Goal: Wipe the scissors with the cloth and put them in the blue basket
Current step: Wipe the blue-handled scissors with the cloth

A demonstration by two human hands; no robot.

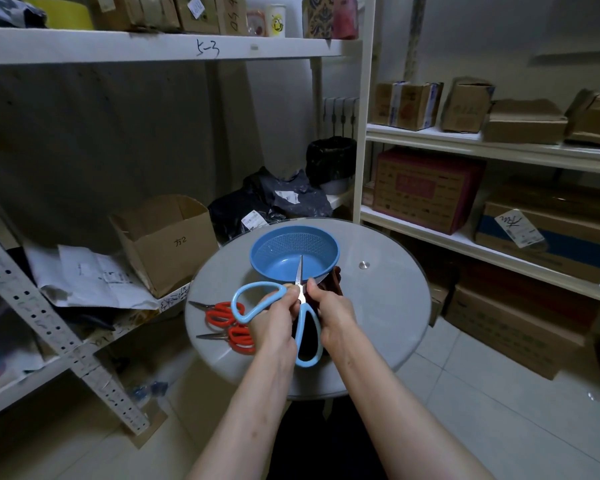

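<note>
Light-blue-handled scissors [305, 327] are held above the round glass table, blades pointing away over the blue basket [293, 252]. My left hand [274, 317] pinches them near the pivot. My right hand [331, 315] grips a dark brown cloth [335, 284] right beside the blades; whether cloth and blades touch is unclear. Two red-handled scissors [222, 315] [238, 337] lie on the table to the left of my hands. The basket holds nothing.
The round glass table [378, 306] stands between white shelving with cardboard boxes [426, 188] on the right and an open carton [167, 240] and papers on a low shelf at left. Black bags [267, 202] lie behind the table.
</note>
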